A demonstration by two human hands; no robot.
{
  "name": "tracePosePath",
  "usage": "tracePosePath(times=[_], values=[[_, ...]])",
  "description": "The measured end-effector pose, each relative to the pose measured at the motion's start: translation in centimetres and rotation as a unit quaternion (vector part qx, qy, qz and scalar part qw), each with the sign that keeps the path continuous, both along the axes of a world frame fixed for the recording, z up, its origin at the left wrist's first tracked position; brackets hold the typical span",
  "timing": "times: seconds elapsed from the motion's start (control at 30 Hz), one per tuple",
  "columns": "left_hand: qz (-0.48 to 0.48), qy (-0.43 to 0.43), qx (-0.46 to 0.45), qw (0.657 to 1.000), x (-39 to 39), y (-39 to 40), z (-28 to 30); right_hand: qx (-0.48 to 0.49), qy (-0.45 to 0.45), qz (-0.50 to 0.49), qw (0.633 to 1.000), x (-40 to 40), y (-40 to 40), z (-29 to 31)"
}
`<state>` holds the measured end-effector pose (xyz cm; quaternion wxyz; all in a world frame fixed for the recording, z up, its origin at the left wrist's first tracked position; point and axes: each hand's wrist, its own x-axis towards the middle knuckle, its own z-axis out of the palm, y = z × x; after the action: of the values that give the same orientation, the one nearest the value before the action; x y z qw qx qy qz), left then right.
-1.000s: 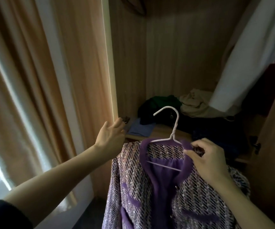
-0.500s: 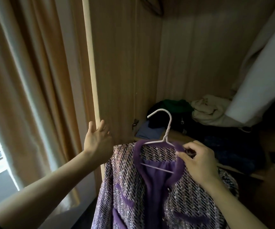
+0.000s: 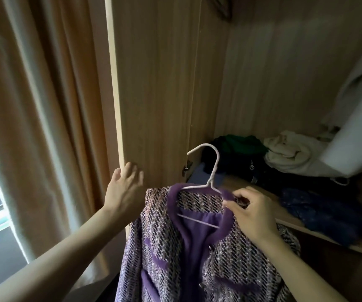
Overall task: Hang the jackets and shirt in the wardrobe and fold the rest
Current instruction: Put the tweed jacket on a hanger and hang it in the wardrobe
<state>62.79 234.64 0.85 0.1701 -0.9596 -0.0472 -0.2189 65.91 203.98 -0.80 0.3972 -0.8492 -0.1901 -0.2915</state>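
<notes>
A purple tweed jacket (image 3: 167, 243) with a plush purple collar hangs on a white wire hanger (image 3: 213, 168) in front of the open wardrobe. My right hand (image 3: 251, 212) is shut on the jacket's right shoulder and collar, holding it up by the hanger. My left hand (image 3: 124, 190) is open, palm against the wardrobe door (image 3: 153, 83), which stands swung out to the left. The hanger's hook points up, touching nothing.
On the wardrobe shelf (image 3: 319, 233) lie a green garment (image 3: 238, 143), a cream one (image 3: 293, 151), black clothes (image 3: 262, 168) and a dark blue one (image 3: 326, 212). A white garment (image 3: 358, 118) hangs at the right. Orange curtains (image 3: 38, 105) and a window are left.
My left hand has pushed the wardrobe door further open to the left. The view has shifted right and nearer the wardrobe. My right hand keeps hold of the jacket.
</notes>
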Motion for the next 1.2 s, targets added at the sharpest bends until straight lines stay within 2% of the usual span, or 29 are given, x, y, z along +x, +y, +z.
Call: tracePosePath(times=[0.1,0.2,0.3,0.37,0.43,0.57,0.77,0.87,0.97,1.1,1.2], values=[[0.027,0.033,0.001,0.999,0.0,-0.3,0.4,0.001,0.008,-0.009,1.0,0.2,0.1,0.3],[0.029,0.068,-0.063,0.995,-0.4,-1.4,1.6,0.001,0.014,-0.023,1.0,0.1,-0.4,0.2],[-0.108,-0.005,-0.17,0.98,-1.5,-4.8,3.6,0.001,0.038,-0.045,0.998,-0.1,-1.2,0.1],[-0.241,-0.029,-0.271,0.931,-2.6,-7.9,4.5,0.002,0.049,-0.062,0.997,-0.3,-1.8,0.1],[-0.339,0.021,-0.345,0.875,-3.5,-11.3,4.3,0.007,0.05,-0.078,0.996,-0.7,-2.4,0.0],[-0.405,0.114,-0.399,0.815,-3.2,-17.6,1.9,0.02,0.044,-0.129,0.99,-1.6,-3.7,0.0],[-0.372,0.155,-0.557,0.726,-0.5,-23.3,0.9,0.034,0.02,-0.175,0.984,-2.3,-6.4,-0.6],[-0.34,0.125,-0.593,0.719,-0.3,-25.3,0.4,0.082,0.049,-0.176,0.98,-2.7,-6.6,-0.8],[-0.32,0.088,-0.655,0.679,-0.7,-26.6,0.0,0.088,0.065,-0.187,0.976,-3.3,-6.7,-0.9],[-0.281,0.076,-0.7,0.652,-0.5,-27.2,-0.4,0.25,0.124,-0.109,0.954,-4.4,-5.1,0.1],[-0.254,0.122,-0.736,0.615,0.1,-26.7,-0.2,0.264,0.164,-0.063,0.948,-5.0,-4.6,-0.5]])
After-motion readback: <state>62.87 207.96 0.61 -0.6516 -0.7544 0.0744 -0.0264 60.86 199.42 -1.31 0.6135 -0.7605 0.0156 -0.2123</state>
